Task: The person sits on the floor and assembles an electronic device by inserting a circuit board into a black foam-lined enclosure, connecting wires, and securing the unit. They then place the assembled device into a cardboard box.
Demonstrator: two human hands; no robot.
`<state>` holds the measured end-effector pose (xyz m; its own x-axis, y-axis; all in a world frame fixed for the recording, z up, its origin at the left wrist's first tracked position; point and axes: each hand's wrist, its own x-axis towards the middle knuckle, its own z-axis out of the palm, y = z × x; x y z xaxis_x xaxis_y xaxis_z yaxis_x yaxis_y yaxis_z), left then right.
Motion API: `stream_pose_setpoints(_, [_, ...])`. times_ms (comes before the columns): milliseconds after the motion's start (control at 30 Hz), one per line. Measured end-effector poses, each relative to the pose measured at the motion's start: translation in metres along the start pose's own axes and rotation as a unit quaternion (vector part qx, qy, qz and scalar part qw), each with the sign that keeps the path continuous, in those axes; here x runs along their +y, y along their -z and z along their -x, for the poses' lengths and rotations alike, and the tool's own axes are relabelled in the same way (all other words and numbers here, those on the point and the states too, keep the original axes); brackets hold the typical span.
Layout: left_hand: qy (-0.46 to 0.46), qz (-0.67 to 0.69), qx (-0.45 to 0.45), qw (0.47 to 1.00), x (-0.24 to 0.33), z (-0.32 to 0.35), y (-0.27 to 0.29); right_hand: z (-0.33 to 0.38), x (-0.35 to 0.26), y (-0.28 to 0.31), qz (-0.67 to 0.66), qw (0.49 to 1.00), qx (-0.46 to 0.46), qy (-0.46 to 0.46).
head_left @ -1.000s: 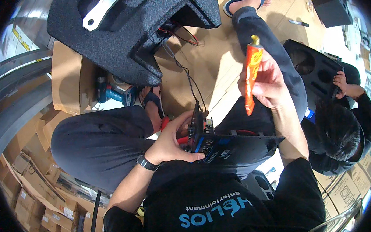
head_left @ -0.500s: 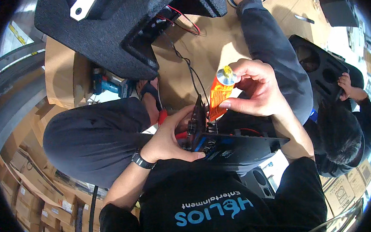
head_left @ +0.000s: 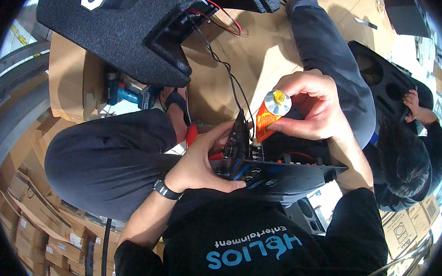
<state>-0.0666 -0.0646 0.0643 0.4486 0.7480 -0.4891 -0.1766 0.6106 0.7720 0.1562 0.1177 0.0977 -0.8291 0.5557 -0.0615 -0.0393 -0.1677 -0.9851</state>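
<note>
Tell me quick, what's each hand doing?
Left hand: closed on the black circuit board panel.
Right hand: closed on the orange tube, its tip at the panel.

A blue cordless drill [head_left: 127,94] lies by stacked cardboard boxes [head_left: 40,240] (lower left).

Right hand [head_left: 316,107] presses orange tube [head_left: 269,116], probably glue, onto circuit board [head_left: 278,171]

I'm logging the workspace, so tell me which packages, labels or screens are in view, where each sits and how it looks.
Orange tube: squeezed in the right hand, nozzle down at the black circuit panel steadied by the left hand; dark print on it.
Stacked brown cardboard boxes: lower left, pale labels.
Brown carton: lower right, round dark printed mark.
No screens.
</note>
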Motion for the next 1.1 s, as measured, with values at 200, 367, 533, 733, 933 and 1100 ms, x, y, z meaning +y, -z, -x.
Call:
stream_pose_setpoints(200, [-0.036,-0.044,-0.001,0.998,0.0002,-0.001,0.0012,-0.0004,-0.0019,-0.0007,0.021,1.0,0.006,-0.007])
stream_pose_setpoints(367, [-0.023,0.014,-0.008,1.0,-0.0017,-0.0029,0.0006,0.0009,-0.0016,-0.0008,-0.017,1.0,0.019,0.004])
stream_pose_setpoints(533, [-0.042,-0.023,-0.014,0.999,-0.0034,-0.0039,0.0026,0.0009,-0.0003,0.0006,0.008,1.0,-0.003,0.0])
stream_pose_setpoints(733, [-0.076,-0.034,-0.015,0.996,-0.005,-0.0058,0.0028,0.0005,-0.0001,0.0004,0.003,1.0,-0.005,-0.001])
stream_pose_setpoints(933, [-0.049,-0.014,-0.021,0.999,-0.0041,-0.0054,0.0023,0.0012,0.0001,0.0004,-0.004,1.0,-0.006,-0.011])
stream_pose_setpoints(1100, [-0.033,-0.022,-0.005,0.999,-0.004,-0.002,0.0008,0.0031,-0.0002,0.0045,0.012,1.0,0.004,0.003])
